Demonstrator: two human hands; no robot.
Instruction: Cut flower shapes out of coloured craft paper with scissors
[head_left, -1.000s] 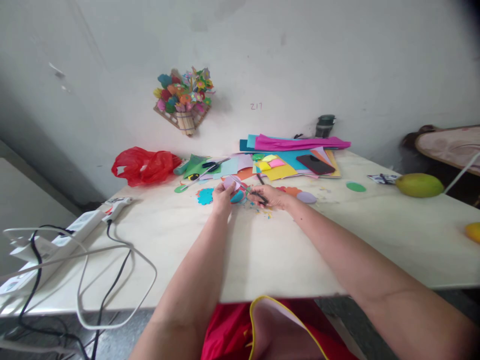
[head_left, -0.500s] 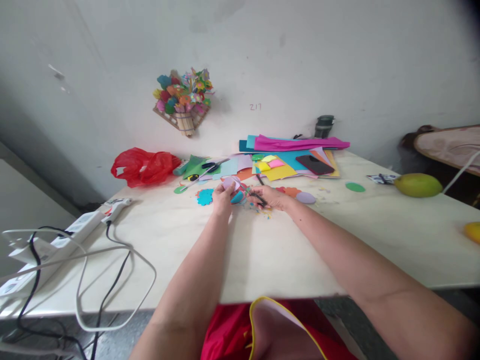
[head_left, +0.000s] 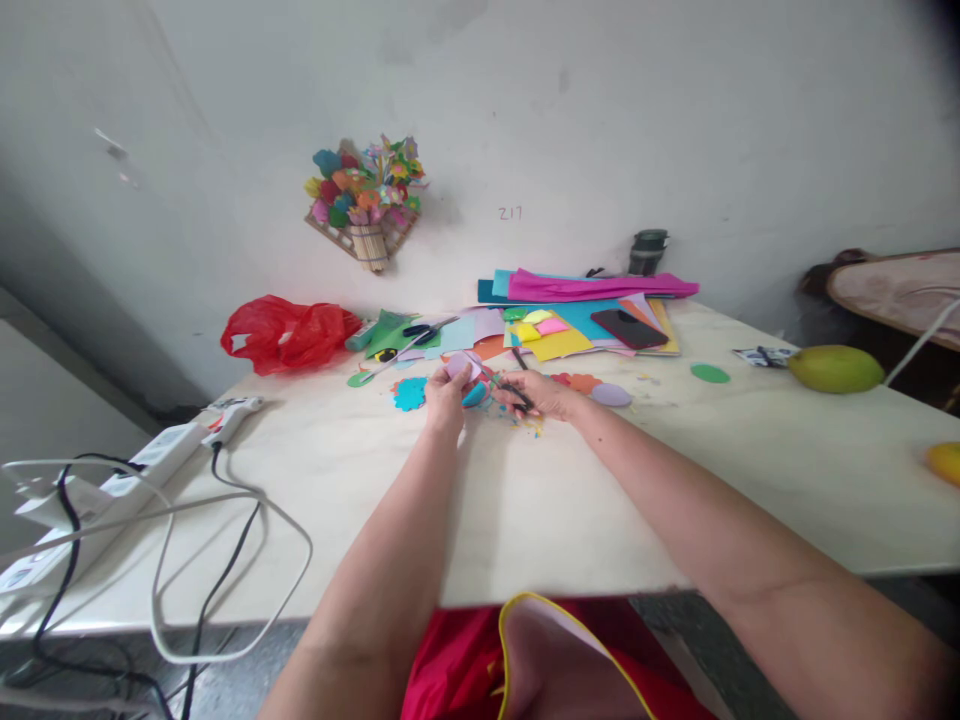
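Over the middle of the table, my left hand (head_left: 448,392) pinches a small lilac piece of paper (head_left: 460,366). My right hand (head_left: 534,393) is closed on the dark handles of a pair of scissors (head_left: 517,394), whose blades point left to the lilac piece. Just left of my left hand lies a blue scalloped shape (head_left: 410,394). Orange scalloped shapes (head_left: 583,383) and a lilac oval (head_left: 611,395) lie right of my right hand. Tiny colored scraps are scattered beneath the scissors.
Colored sheets (head_left: 566,340) with a dark phone (head_left: 628,329) lie at the back. A second pair of scissors (head_left: 429,331) and a red plastic bag (head_left: 289,333) are back left. A power strip (head_left: 161,455) with cables is at left, a green fruit (head_left: 836,369) at right.
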